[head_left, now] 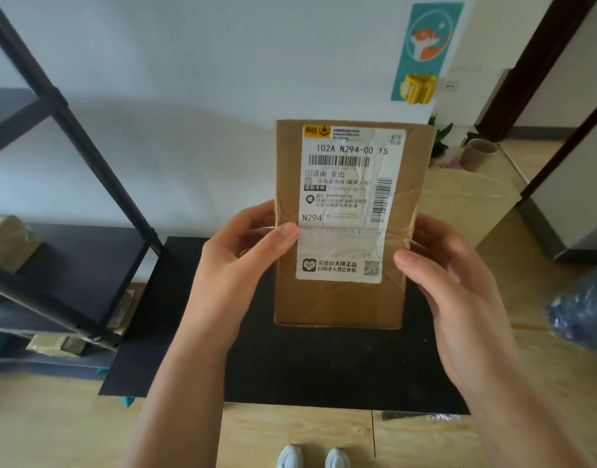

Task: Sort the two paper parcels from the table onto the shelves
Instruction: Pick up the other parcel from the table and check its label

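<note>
- The brown paper parcel (344,298) is held up in the air in front of the person, above the black bench (324,366), and it does not touch the bench
- Its long axis stands upright, from the bottom edge near the bench to the top edge near the white wall (189,96); the flat face with the white shipping label (347,204) is turned to the camera, and the printed text reads the right way up
- The left hand (236,258) has its grip closed on the left edge of the parcel, with the thumb lying on the front face at the label's edge
- The right hand (455,285) grasps the right edge in the same way, thumb on the front
- The dark shelf unit (71,265) stands to the left, and another brown parcel (10,243) lies on 1 of its shelves
- A blue plastic bag (584,309) lies on the floor at the right
</note>
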The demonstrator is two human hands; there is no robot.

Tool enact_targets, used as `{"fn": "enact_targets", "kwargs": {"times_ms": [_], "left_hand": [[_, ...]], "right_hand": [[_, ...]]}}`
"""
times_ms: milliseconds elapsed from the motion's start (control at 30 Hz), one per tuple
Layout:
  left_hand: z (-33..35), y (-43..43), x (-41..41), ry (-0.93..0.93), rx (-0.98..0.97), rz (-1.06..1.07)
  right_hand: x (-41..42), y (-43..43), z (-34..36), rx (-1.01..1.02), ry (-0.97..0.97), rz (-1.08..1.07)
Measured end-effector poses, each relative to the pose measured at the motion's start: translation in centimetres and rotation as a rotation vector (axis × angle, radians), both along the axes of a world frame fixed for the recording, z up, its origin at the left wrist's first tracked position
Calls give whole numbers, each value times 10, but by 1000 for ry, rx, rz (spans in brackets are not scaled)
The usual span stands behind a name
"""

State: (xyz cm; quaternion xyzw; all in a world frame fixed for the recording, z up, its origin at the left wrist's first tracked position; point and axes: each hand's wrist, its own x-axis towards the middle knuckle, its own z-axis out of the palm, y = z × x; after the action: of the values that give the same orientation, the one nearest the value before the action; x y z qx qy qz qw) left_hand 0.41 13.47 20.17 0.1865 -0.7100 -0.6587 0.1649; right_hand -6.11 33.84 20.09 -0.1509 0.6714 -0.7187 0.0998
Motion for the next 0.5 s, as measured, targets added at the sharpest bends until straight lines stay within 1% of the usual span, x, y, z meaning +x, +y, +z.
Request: {"fn": "enact_targets", "kwargs": {"times_ms": [233, 500], "left_hand": [[8, 4, -1, -3, 0, 18], [18, 4, 3, -50, -77, 45]], "right_hand": [[2, 1, 7, 39, -23, -38], [5, -1, 8, 40, -93, -77]]}}
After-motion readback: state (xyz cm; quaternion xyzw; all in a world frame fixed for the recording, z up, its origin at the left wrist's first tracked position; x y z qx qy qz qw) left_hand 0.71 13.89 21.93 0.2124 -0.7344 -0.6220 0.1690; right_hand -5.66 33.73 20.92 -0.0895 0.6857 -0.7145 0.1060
